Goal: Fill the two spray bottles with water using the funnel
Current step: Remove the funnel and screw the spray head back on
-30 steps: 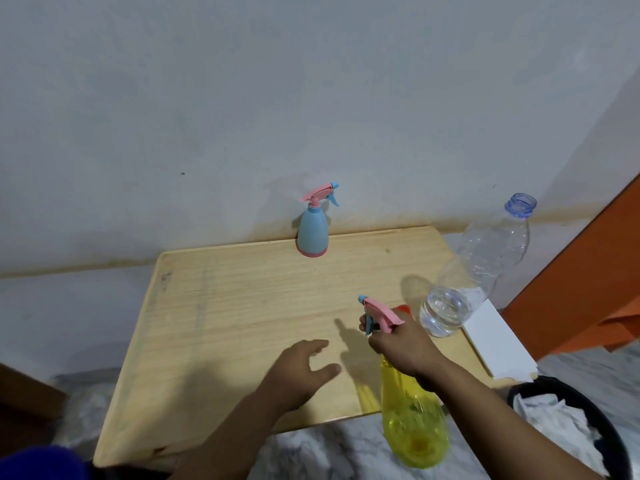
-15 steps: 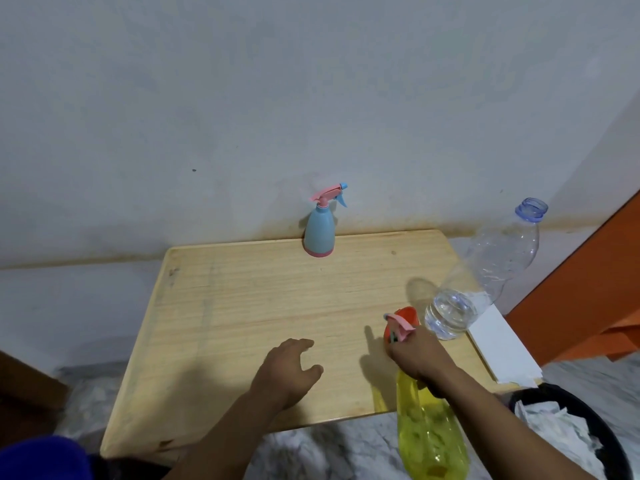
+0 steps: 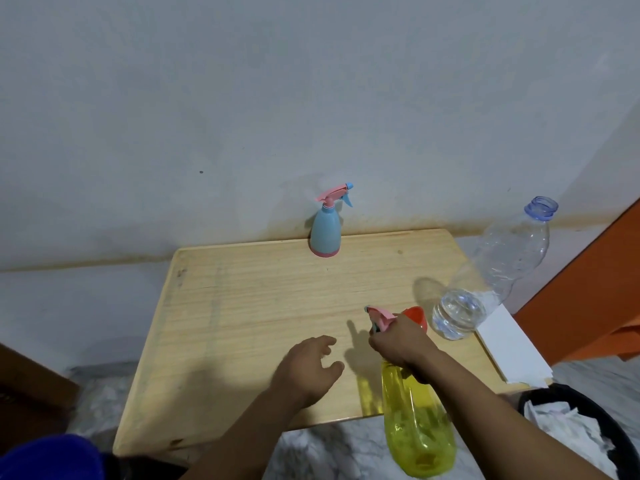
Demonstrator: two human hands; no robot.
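Yellow spray bottle (image 3: 417,424) hangs upright off the surface's (image 3: 242,306) near edge, our right hand (image 3: 398,344) clamped round its neck; our left hand (image 3: 308,367), fingers loosely apart, lies at nine o'clock.

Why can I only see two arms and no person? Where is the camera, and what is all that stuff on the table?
The camera sits on the person's head and looks down, so you see only their arms, as if through their eyes. There is just this one view.

The right hand grips the neck of a yellow spray bottle, which it holds at the near edge of the wooden table. The left hand holds nothing; its fingers are loosely curled over the table.

On the table, a blue spray bottle stands by the wall. A big clear water bottle, cap off and with a little water at the bottom, stands on the right. An orange funnel peeks out behind the right hand. A black bin with crumpled paper sits on the floor.
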